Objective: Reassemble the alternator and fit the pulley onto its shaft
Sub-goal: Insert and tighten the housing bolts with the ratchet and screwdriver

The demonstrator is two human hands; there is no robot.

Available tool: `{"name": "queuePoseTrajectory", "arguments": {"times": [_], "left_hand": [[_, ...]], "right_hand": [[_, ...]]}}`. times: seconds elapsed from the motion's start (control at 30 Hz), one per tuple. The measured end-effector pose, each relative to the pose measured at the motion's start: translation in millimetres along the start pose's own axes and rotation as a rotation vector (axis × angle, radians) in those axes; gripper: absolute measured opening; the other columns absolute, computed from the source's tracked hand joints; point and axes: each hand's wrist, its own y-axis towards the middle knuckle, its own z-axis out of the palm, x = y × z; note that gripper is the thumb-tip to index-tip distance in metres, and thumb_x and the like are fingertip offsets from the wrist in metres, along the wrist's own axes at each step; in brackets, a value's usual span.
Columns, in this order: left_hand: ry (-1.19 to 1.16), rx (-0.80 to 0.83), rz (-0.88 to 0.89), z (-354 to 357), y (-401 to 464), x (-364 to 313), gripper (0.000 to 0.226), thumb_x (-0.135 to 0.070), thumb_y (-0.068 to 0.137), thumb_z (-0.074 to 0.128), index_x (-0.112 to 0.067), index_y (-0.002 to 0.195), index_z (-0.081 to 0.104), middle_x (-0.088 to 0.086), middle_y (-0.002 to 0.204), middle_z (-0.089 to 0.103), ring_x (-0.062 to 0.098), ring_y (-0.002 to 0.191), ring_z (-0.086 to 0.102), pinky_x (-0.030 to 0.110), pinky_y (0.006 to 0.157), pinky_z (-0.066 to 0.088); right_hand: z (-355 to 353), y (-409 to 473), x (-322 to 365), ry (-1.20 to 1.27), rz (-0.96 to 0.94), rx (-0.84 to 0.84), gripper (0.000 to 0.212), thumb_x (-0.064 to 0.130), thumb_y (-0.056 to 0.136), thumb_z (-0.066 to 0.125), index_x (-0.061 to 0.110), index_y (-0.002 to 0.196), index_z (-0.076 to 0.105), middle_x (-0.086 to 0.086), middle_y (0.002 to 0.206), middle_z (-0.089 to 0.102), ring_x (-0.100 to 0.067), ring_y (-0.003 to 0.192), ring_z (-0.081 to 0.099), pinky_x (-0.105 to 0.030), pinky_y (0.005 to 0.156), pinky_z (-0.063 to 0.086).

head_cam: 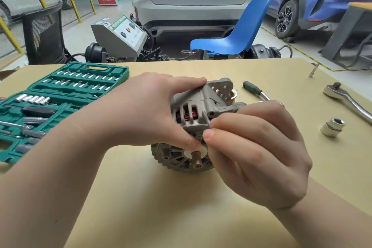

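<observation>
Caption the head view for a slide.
Both hands hold the alternator on the bench, socket set alongside.

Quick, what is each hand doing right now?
Left hand: grips the alternator housing.
Right hand: fingers curled, pinching at the alternator's edge; what it pinches cannot be told.

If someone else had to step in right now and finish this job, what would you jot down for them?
Left hand grips the alternator from its left side, steadying it on the table.
Right hand pinches something small at the housing's near edge; what it is cannot be seen.
The housing halves are together, copper windings showing through the slots. The shaft end sticks out toward the person.
A grooved part, probably the pulley, shows behind the alternator; whether it is fitted is unclear.
Ratchet, loose socket and screwdriver lie to the right, the tool case to the left.
Left: fasten the housing, check the pulley.
</observation>
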Motion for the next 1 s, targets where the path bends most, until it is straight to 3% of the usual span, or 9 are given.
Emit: {"name": "queuePoseTrajectory", "arguments": {"times": [0.1, 0.23, 0.47, 0.73, 0.8, 0.9, 1.0], "left_hand": [[0.024, 0.005, -0.011, 0, 0, -2, 0.121, -0.083, 0.040, 0.067, -0.065, 0.155, 0.034, -0.030, 0.148, 0.055, -0.007, 0.131, 0.049, 0.011, 0.096, 0.040], [0.018, 0.021, -0.039, 0, -2, -2, 0.119, -0.085, 0.040, 0.069, -0.068, 0.152, 0.031, -0.027, 0.138, 0.058, 0.003, 0.127, 0.054, 0.032, 0.102, 0.049], [-0.078, 0.011, -0.071, 1, -11, 5, 0.112, -0.082, 0.040, 0.076, -0.072, 0.142, 0.032, -0.028, 0.132, 0.054, 0.003, 0.122, 0.052, 0.034, 0.099, 0.049], [-0.055, -0.012, -0.056, 3, -13, 7, 0.108, -0.085, 0.043, 0.071, -0.075, 0.142, 0.028, -0.022, 0.133, 0.055, 0.012, 0.126, 0.055, 0.046, 0.104, 0.051], [-0.070, -0.020, -0.048, 3, -14, 8, 0.109, -0.086, 0.044, 0.070, -0.082, 0.142, 0.023, -0.020, 0.128, 0.056, 0.008, 0.122, 0.055, 0.042, 0.099, 0.052], [-0.062, 0.002, -0.027, 2, -14, 11, 0.101, -0.089, 0.046, 0.067, -0.089, 0.137, 0.024, -0.021, 0.110, 0.049, -0.004, 0.107, 0.053, 0.023, 0.083, 0.046], [-0.062, 0.027, -0.028, 1, -14, 12, 0.095, -0.090, 0.046, 0.065, -0.090, 0.134, 0.029, -0.022, 0.111, 0.048, -0.006, 0.108, 0.052, 0.018, 0.084, 0.043]], "right_hand": [[0, -1, 1, -0.007, -0.003, -0.011, 0.025, 0.000, 0.078, 0.080, 0.009, 0.100, 0.072, -0.011, 0.091, 0.074, -0.033, 0.075, 0.062, -0.040, 0.068, 0.051], [0, 0, 1, 0.003, 0.015, -0.033, 0.016, 0.003, 0.086, 0.075, 0.009, 0.100, 0.071, -0.011, 0.091, 0.075, -0.032, 0.074, 0.063, -0.036, 0.073, 0.053], [-1, 1, 1, -0.011, 0.000, -0.038, 0.015, 0.004, 0.087, 0.074, 0.009, 0.101, 0.071, -0.010, 0.095, 0.074, -0.032, 0.074, 0.063, -0.036, 0.074, 0.053], [0, -1, 5, 0.003, -0.020, -0.004, 0.019, 0.003, 0.084, 0.077, 0.009, 0.102, 0.074, -0.009, 0.095, 0.076, -0.033, 0.075, 0.063, -0.042, 0.066, 0.050], [1, -1, 5, 0.006, -0.026, 0.006, 0.017, 0.003, 0.085, 0.078, 0.009, 0.101, 0.075, -0.010, 0.094, 0.076, -0.033, 0.076, 0.062, -0.042, 0.065, 0.049], [2, -2, 5, 0.008, -0.031, 0.018, 0.017, 0.004, 0.085, 0.078, 0.008, 0.101, 0.075, -0.009, 0.095, 0.076, -0.032, 0.077, 0.061, -0.042, 0.065, 0.048], [1, -3, 6, 0.000, -0.026, 0.012, 0.018, 0.004, 0.085, 0.079, 0.009, 0.102, 0.074, -0.008, 0.096, 0.076, -0.031, 0.080, 0.058, -0.042, 0.065, 0.048]]}}
